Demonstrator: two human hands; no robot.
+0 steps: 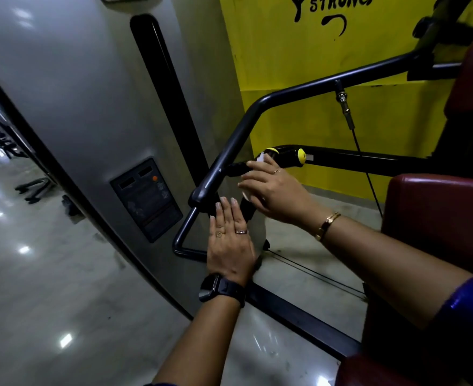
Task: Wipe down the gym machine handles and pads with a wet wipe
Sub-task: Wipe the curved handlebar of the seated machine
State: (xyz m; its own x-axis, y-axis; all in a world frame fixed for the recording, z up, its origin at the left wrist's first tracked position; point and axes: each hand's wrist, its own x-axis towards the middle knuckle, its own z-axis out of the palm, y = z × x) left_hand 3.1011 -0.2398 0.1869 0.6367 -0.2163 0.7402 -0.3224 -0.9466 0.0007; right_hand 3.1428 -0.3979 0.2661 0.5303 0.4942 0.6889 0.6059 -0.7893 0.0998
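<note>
Head view, right hand (274, 190) holds wet wipe (261, 157) on handle (236, 168)

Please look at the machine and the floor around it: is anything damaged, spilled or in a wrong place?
Nothing stands out. The yellow-capped handle looks whole, the red pad shows no tear, and the floor shows no spill. The white wipe is at the fingertips of the right hand, by the handle.

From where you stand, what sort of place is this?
Most likely a gym. A black steel machine arm with a yellow-capped handle, a red padded seat and a yellow wall painted with the word STRONG all point to a workout floor.
</note>
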